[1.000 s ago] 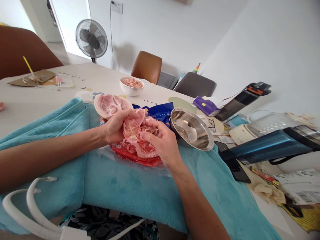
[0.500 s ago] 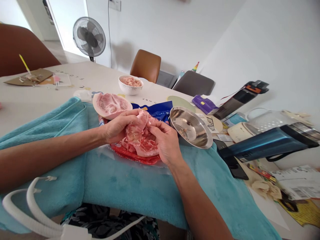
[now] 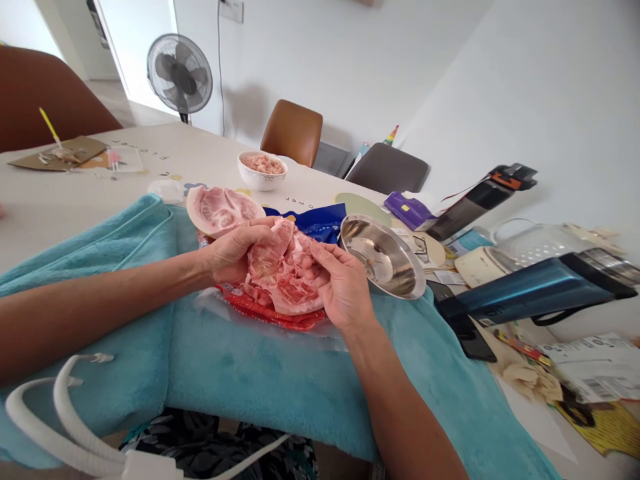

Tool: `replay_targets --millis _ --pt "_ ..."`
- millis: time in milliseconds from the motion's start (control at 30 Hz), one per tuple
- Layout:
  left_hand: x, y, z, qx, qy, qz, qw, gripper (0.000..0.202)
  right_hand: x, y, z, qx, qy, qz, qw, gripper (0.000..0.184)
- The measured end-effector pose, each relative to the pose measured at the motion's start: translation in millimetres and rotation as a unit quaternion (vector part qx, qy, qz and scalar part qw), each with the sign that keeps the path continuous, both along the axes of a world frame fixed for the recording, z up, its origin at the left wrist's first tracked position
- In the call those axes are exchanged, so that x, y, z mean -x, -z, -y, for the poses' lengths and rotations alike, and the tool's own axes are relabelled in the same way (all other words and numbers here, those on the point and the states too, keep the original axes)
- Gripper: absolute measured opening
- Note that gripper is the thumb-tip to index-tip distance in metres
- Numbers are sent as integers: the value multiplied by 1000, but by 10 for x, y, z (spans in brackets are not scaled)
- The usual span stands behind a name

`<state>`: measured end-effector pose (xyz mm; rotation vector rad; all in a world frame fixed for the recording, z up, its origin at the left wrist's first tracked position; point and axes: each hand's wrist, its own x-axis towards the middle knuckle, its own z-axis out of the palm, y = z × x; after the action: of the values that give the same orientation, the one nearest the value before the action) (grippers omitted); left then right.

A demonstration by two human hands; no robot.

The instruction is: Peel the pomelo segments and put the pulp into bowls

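A pink pomelo segment [image 3: 267, 257] is gripped in my left hand [image 3: 235, 252], its fingers closed around the left side. Just to the right, my right hand [image 3: 346, 283] has thumb and fingertips pinched together; whatever is between them is too small to make out. Below both hands, peeled pomelo membrane and rind [image 3: 297, 299] lie heaped on a red plastic bag [image 3: 250, 312]. Behind my left hand rests a pomelo half [image 3: 225, 208] with empty-looking chambers and thick pale rind. A steel bowl [image 3: 407, 267] tilts beside my right hand.
A teal towel [image 3: 260, 373] covers the near table edge. Further back stands a white bowl [image 3: 263, 179] of pink pulp. On the right are a phone [image 3: 470, 333], a blue flask [image 3: 540, 287], a dark bottle [image 3: 470, 203] and papers. White cables [image 3: 65, 427] hang at lower left.
My right hand has moved slightly right, away from the segment, opening a gap between the hands. My left hand keeps the segment in nearly the same place.
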<state>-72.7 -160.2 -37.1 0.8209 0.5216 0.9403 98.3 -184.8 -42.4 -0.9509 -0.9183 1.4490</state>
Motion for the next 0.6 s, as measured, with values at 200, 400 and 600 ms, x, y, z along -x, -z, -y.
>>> replay_targets --millis 200,400,600 --pt "3 -3 2 -5 0 -5 1000 8 -60 -7 -32 6 -20 -33 999 13" --pt "4 -16 9 1 -6 -12 1000 10 -110 -30 -61 -24 -3 -29 999 12" --pt "38 -89 2 23 3 -17 1000 17 -122 -85 -52 -28 23 -45 998 6"
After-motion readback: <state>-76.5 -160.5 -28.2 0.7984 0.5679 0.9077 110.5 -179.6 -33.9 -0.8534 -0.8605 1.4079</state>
